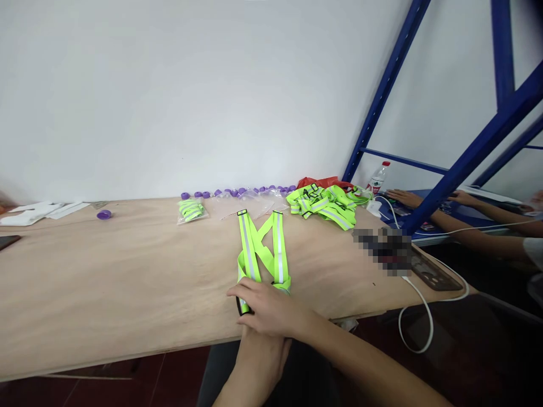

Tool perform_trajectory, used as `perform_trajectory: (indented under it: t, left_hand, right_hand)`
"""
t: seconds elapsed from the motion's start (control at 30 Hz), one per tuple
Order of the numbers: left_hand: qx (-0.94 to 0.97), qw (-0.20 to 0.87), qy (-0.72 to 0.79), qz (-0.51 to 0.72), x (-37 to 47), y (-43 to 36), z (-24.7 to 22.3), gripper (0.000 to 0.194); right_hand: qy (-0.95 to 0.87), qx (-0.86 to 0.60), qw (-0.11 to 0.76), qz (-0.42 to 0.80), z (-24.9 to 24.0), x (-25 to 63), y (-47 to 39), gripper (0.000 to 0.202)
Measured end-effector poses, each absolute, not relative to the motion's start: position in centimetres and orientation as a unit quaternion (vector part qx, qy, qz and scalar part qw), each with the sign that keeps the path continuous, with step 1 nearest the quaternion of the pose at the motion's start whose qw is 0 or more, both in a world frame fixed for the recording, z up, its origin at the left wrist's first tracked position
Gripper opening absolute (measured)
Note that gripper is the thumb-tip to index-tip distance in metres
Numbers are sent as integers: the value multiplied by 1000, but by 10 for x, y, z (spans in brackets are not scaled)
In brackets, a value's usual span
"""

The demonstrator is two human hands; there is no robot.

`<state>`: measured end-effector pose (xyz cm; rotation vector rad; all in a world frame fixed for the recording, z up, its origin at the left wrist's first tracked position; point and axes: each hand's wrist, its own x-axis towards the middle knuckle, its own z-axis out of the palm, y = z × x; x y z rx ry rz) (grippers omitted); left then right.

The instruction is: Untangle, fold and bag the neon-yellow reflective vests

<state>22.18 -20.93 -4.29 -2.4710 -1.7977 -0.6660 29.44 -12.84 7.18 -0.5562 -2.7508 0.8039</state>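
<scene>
A neon-yellow reflective vest (278, 254) made of straps with silver stripes lies on the wooden table in front of me, its shoulder straps pointing away. Its near end is gathered under my right hand (265, 308). The fingers and thumb of that hand close round the strap end beside a black buckle (240, 306). My left hand (261, 345) lies beneath the right one at the table's front edge; its fingers are hidden. Back right sits a heap of similar vests (331, 204). A folded one in a clear bag (192, 210) lies back left.
Purple rings (241, 191) line the wall, with clear plastic bags (263, 199) near them. White sheets (36, 213) and a purple roll (104, 215) lie left. A phone (436, 274), white cable (430, 325) and blue rack post (470, 152) stand right, beyond which another person's arms (458, 223) show.
</scene>
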Motion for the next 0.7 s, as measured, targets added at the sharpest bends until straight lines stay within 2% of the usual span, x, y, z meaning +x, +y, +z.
perform_trajectory:
  t: [0.17, 0.37, 0.5, 0.6, 0.7]
  left_hand:
    - [-784, -20, -614, -92, 223, -218, -35, 67]
    - [-798, -22, -599, -67, 219, -220, -14, 91]
    - [-823, 4, -563, -81, 201, -225, -24, 75]
    - [-840, 86, -522, -121, 189, -223, -46, 61]
    - [-842, 143, -486, -185, 184, -216, -60, 57]
  right_hand:
    - [-933, -197, 85, 289, 54, 287, -113, 52]
    - [-918, -189, 101, 334, 60, 292, -104, 53]
    - [-916, -198, 122, 327, 61, 300, -101, 48]
    - [-920, -209, 136, 302, 58, 308, -99, 48]
    - [-928, -217, 130, 272, 54, 315, -98, 44]
